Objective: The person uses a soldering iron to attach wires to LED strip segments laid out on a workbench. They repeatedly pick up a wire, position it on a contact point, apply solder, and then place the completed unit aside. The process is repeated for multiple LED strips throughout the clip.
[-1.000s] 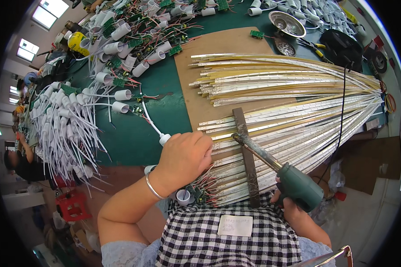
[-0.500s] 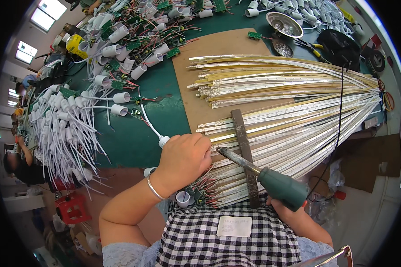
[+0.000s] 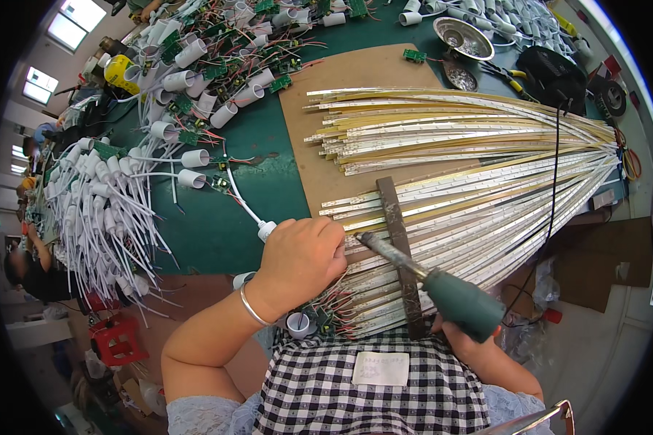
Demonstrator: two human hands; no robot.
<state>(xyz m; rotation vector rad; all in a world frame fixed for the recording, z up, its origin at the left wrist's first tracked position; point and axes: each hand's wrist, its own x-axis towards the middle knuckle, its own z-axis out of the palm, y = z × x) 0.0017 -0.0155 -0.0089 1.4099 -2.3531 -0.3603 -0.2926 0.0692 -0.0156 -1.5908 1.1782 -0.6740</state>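
One left hand [image 3: 302,250] knuckles-up, fingers curled, grip hidden; right hand [image 3: 473,344] around soldering iron [image 3: 463,303].

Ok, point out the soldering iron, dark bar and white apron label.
Soldering iron [image 3: 460,301]: head view, middle of its handle.
Dark bar [image 3: 409,297]: head view, lower half.
White apron label [image 3: 380,369]: head view, centre.

A green table [image 3: 218,243] bears cardboard [image 3: 366,69] and white caps [image 3: 194,157].

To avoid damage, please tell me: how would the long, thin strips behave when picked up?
The strips probably flex, since they are thin and fan from a gathered end. Each seems light for its length, being slender. The fine red wires at some ends may snag.
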